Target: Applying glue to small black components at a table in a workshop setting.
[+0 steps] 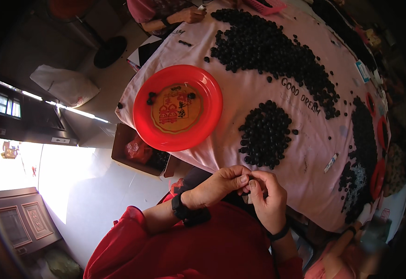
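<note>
Apparently both hands are busy with one small dark piece (251,178), off the near right side of the red plate (140,111): the left hand (221,183) and right hand (270,200) meet at the fingertips and seem to pinch it between them. Below the plate's near left side stands an open cardboard box (135,168). Just right of the plate, on the pink-draped tabletop (300,186), sits a compact heap of round black pieces (266,135); the plate itself bears a few similar bits. Farther out, beyond the plate and to its right, spreads a much larger heap (268,44), and past the plate's far edge is a co-worker's hand (193,15). A dropped piece looks the likeliest slip: if one thumb eased, something so small could pop out and fall nearer than the plate, over the tabletop's edge. A brushing wrist might also scatter the compact heap, whose pieces look loose. Thumbs and curled fingers hide most of the held piece, so its shape is unclear; a pale bit beneath it cannot be identified. Well right of the plate, another co-worker's arm (340,244) is partly cut off and blurred.
</note>
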The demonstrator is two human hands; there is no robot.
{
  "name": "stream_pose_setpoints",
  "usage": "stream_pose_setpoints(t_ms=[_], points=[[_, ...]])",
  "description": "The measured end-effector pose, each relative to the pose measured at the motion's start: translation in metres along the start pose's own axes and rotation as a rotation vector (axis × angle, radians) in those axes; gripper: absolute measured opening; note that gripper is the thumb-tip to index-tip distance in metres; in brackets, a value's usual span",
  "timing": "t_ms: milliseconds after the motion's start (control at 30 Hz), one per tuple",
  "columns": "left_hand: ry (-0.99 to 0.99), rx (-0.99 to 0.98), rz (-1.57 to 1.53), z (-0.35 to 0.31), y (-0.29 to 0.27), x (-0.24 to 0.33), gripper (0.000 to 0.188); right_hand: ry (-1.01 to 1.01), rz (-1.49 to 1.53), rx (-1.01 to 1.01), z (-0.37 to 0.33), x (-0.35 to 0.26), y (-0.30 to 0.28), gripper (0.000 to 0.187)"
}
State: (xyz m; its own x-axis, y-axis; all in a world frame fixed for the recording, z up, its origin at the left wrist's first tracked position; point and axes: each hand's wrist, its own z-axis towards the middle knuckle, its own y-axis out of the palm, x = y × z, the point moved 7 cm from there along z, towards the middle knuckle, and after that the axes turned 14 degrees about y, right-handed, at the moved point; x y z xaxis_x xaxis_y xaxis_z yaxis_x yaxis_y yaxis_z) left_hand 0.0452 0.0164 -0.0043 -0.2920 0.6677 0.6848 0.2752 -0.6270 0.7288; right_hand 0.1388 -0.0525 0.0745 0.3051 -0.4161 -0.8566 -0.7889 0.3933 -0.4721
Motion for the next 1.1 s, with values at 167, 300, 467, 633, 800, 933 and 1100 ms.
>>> stream_pose_setpoints(t_ms=[167, 300, 467, 633, 800, 933, 1100], points=[[-0.077, 0.071, 0.017, -0.006, 0.000, 0.001, 0.027, -0.067, -0.026, 0.094, 0.002, 0.000, -0.008, 0.013], [-0.048, 0.030, 0.048, -0.005, 0.004, 0.005, 0.028, 0.009, -0.007, 0.099, 0.003, 0.007, -0.010, 0.013], [-0.035, -0.001, 0.101, -0.005, 0.007, 0.008, 0.030, -0.167, -0.239, 0.210, 0.003, -0.004, -0.006, 0.015], [-0.042, 0.009, 0.141, -0.006, 0.006, 0.009, 0.030, -0.168, -0.267, 0.241, 0.004, -0.005, -0.003, 0.016], [-0.035, -0.013, 0.174, -0.007, 0.007, 0.010, 0.031, -0.178, -0.282, 0.243, 0.005, -0.007, -0.002, 0.016], [-0.036, -0.014, 0.174, -0.007, 0.008, 0.011, 0.030, -0.191, -0.288, 0.258, 0.006, -0.007, -0.001, 0.016], [-0.060, -0.029, 0.228, -0.007, 0.009, 0.011, 0.030, -0.183, -0.288, 0.257, 0.006, -0.007, -0.001, 0.016]])
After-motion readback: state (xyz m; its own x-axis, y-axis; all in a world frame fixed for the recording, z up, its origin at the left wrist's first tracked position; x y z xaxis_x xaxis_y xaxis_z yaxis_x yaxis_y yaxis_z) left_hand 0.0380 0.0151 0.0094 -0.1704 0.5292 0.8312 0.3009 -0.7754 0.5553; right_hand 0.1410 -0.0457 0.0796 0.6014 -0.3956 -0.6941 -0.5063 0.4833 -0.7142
